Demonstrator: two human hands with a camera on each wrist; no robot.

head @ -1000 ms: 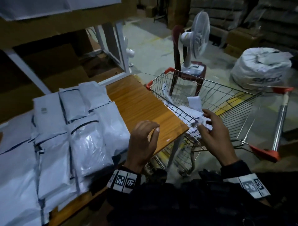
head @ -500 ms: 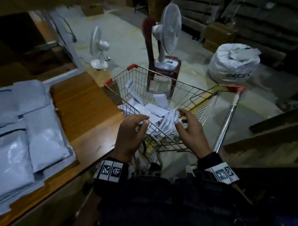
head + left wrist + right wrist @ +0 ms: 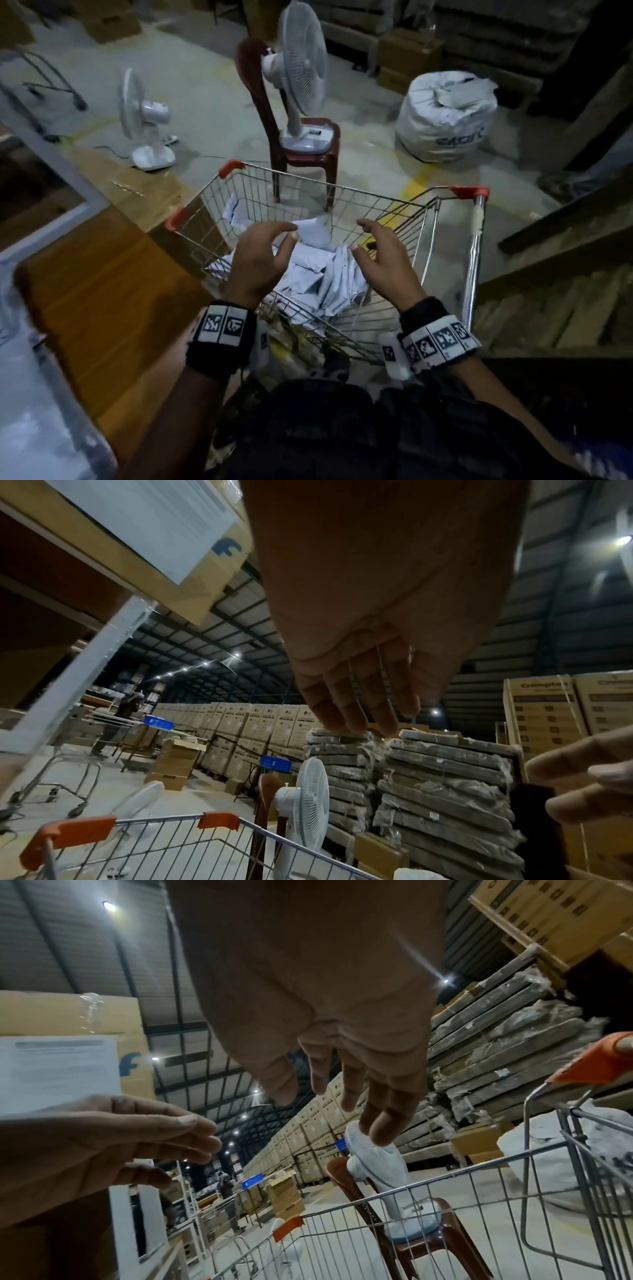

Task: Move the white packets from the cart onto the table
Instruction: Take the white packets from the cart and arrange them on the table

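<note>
The wooden table (image 3: 102, 291) stands just left of the wire shopping cart (image 3: 342, 192), where the white packets (image 3: 322, 277) lie heaped. Both hands hover above them, empty, fingers spread: left hand (image 3: 257, 263), right hand (image 3: 383, 263). Best to scoop from both sides, squeezing the slippery stack together before lifting over the rim.

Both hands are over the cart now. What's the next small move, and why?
Probably lower both hands into the cart and close them on the packets. The left hand and right hand hover open and empty above the pile, with none gripped yet.
</note>
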